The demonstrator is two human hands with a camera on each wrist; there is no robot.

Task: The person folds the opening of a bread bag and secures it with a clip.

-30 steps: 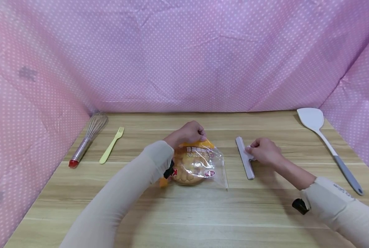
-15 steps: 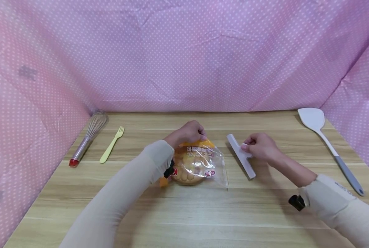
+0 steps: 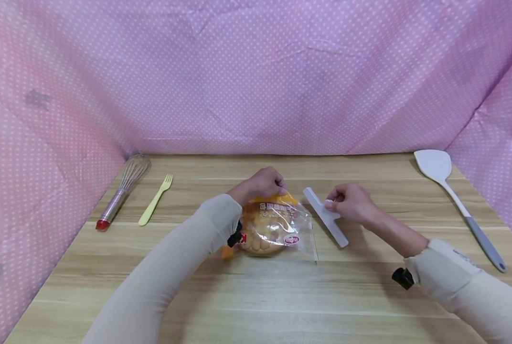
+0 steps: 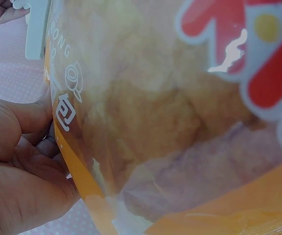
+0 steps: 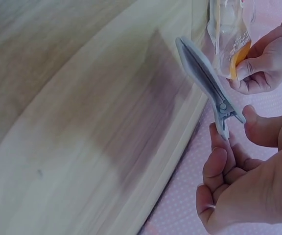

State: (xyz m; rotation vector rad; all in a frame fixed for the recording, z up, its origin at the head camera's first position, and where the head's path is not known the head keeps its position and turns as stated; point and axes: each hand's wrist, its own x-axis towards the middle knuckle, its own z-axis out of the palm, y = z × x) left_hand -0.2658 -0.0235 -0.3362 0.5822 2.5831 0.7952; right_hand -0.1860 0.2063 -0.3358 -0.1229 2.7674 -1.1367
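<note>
A clear and orange plastic bag with a round bread (image 3: pixel 260 246) inside lies at the middle of the table. My left hand (image 3: pixel 264 183) pinches the bag's far orange edge; in the left wrist view the printed bag (image 4: pixel 155 122) fills most of the picture. Just right of the bag, my right hand (image 3: pixel 354 204) holds a long white bag clip (image 3: pixel 325 216) by its handle tabs, thumb on one side and fingers on the other. Seen end-on in the right wrist view, the clip (image 5: pixel 204 73) points toward the bag. Its long bar slants beside the bag's right edge.
At the left lie a whisk (image 3: pixel 122 191) with a red end and a yellow fork (image 3: pixel 155 200). A white spatula (image 3: pixel 458 203) with a grey handle lies at the far right. Pink dotted cloth (image 3: pixel 282 76) hangs behind the wooden table (image 3: pixel 273 306) and along both sides.
My right hand has moved left with the clip, which has come off its upright line into a slant and nearer the bag. My left hand and the bag have stayed put.
</note>
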